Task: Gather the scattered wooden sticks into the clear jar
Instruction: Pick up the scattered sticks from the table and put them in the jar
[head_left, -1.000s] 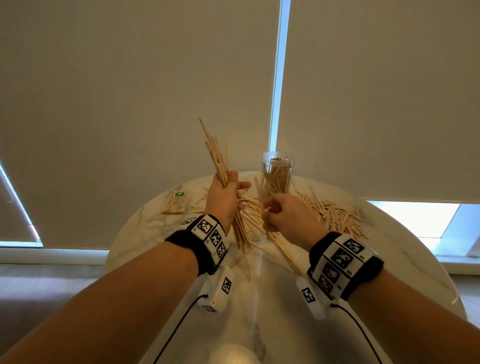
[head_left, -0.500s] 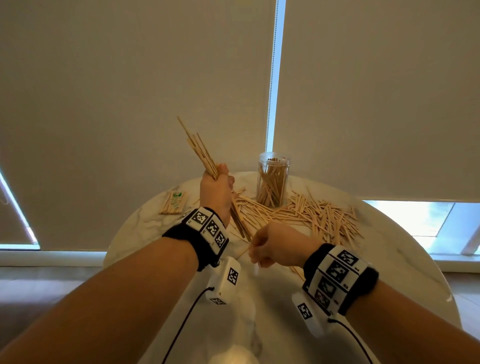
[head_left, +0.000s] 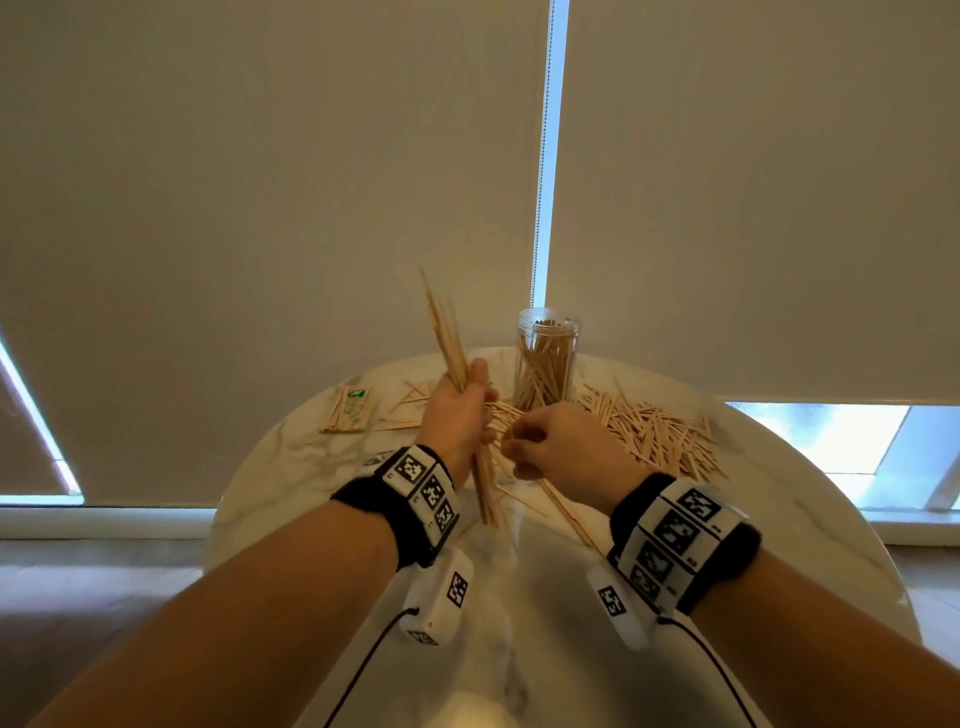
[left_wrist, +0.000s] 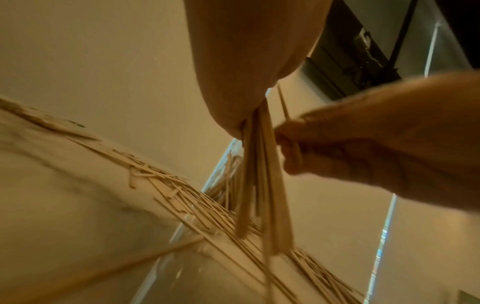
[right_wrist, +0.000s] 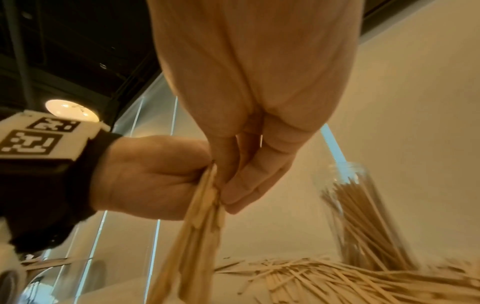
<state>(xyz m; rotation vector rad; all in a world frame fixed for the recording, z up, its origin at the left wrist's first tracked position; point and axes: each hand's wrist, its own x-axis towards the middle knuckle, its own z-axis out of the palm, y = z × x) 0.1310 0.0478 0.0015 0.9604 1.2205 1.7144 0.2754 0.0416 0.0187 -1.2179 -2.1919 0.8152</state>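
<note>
My left hand grips a bundle of thin wooden sticks that stands almost upright over the round marble table. My right hand is right beside it, fingers curled, pinching a stick that slants down toward me. In the left wrist view the right hand presses against the hanging bundle. The right wrist view shows its fingertips touching the bundle just below the left hand. The clear jar, open and partly filled with sticks, stands just behind both hands.
Several loose sticks lie scattered right of the jar and under the hands. A wrapped packet of sticks lies at the table's left side. Closed roller blinds hang behind the table, and its near edge is close to me.
My right hand drew back toward me, then came forward again to the bundle. The left hand tipped the bundle from a leftward lean to more upright.
</note>
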